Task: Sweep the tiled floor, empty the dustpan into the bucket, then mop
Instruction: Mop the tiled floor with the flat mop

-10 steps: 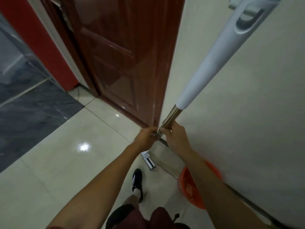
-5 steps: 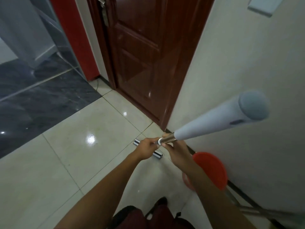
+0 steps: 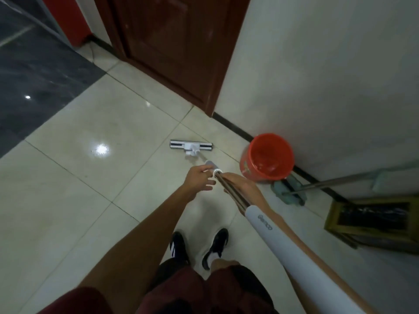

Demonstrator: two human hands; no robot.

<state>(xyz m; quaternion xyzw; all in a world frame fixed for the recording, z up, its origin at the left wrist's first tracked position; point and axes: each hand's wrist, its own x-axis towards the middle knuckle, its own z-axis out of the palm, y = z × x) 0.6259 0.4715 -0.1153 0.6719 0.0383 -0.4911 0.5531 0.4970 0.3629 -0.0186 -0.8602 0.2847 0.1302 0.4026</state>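
- Fingers of right hand [image 3: 238, 185] curled round mop pole [image 3: 231, 196]; left hand [image 3: 199, 180] loosely spread just beside it, gripping nothing.
- Tiled floor [image 3: 102, 177]: glossy, no visible dirt; sweeping seemingly done, mopping starting.
- Bucket [image 3: 267, 158]: far right, against wall.
- Mop head [image 3: 191, 146]: flat on floor, far of hands.

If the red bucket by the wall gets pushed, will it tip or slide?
The red bucket looks like thin plastic and shows little inside, so it is probably light. On the glossy tiled floor it would likely slide before tipping. It sits beside the wall, which should stop it that way.
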